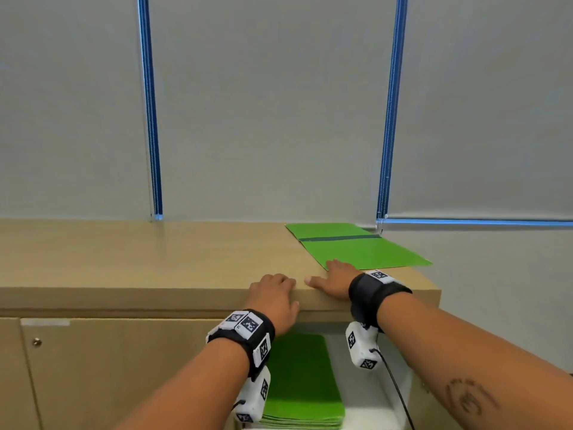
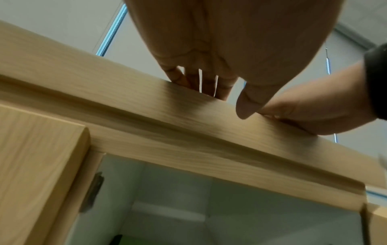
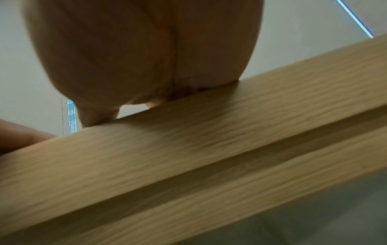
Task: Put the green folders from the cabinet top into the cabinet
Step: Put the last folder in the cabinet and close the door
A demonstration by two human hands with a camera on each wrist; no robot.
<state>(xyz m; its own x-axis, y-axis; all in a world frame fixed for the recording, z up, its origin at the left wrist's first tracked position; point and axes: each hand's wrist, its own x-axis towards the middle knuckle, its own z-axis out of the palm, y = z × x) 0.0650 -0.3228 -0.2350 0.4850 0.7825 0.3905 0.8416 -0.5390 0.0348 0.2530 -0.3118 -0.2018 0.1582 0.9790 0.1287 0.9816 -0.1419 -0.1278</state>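
Both hands lie on the front edge of the wooden cabinet top [image 1: 155, 259], close to each other. The left hand [image 1: 274, 294] rests over the edge with its fingers laid forward on the surface and its thumb hanging down in front of the edge; the left wrist view shows those fingers fairly straight and holding nothing. The right hand [image 1: 336, 279] lies flat, palm down, with the thumb stretched toward the left hand; its fingers reach to the near corner of the green folder [image 1: 366, 251] on the cabinet top and appear to touch it, though the fingertips are hidden behind the hand, so whether they press it cannot be told. That folder lies flat at the right end of the top, near the wall, with a dark strip across it, and its far right corner sticks out past the end of the top. Below the hands the cabinet is open, and a stack of green folders [image 1: 302, 383] lies flat on a white shelf [image 1: 369, 414] inside
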